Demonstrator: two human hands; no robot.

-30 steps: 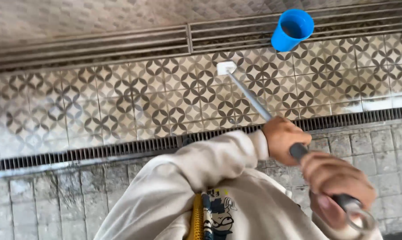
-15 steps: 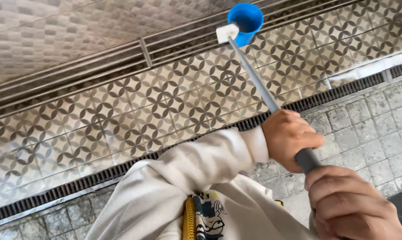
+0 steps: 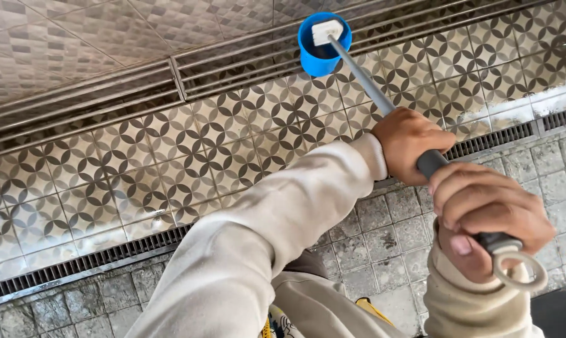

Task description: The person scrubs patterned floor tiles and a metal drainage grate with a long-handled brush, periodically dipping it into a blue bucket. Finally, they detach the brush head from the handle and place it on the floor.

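Note:
A long grey pole (image 3: 365, 79) with a white brush head (image 3: 326, 31) reaches out from me. My left hand (image 3: 409, 141) grips the pole's dark handle partway up. My right hand (image 3: 487, 213) grips the handle end, just above a metal ring (image 3: 514, 269). The white head sits over the mouth of a blue plastic cup (image 3: 321, 47) that stands on the patterned tiles beside the metal rails. Both arms wear cream sleeves.
A band of flower-patterned tiles (image 3: 170, 163) runs across the view. A dark slotted drain grate (image 3: 89, 263) borders it on the near side, with grey square tiles (image 3: 383, 238) beyond that. Metal rails (image 3: 108, 94) and a textured tiled surface lie on the far side.
The pole head has moved from the patterned tiles to the blue cup's mouth. The view has swung, so the cup now sits higher and nearer the centre.

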